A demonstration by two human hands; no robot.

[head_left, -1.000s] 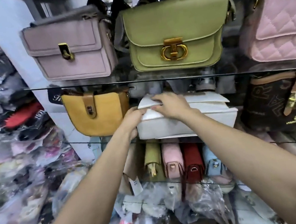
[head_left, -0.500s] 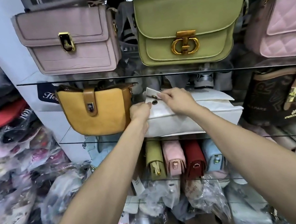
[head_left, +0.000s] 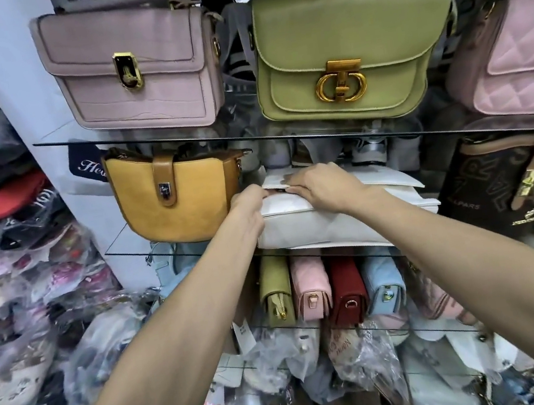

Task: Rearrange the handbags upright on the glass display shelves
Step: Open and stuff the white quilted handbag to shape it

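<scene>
A white handbag lies flat on the middle glass shelf, between an upright mustard bag and a brown patterned bag. My left hand grips the white bag's left end, fingers curled at its top edge. My right hand pinches the bag's flap near its left corner. On the shelf above stand a mauve bag, an olive green bag and a quilted pink bag, all upright.
Below, a glass shelf holds several small bags side by side: olive, pink, red, light blue. Plastic-wrapped goods pile up at left and at the bottom. A white pillar borders the shelves.
My right hand lifted the white bag's flap, showing its snaps, then brought it back down flat. My left hand stayed at the bag's left end. The view came closer.
</scene>
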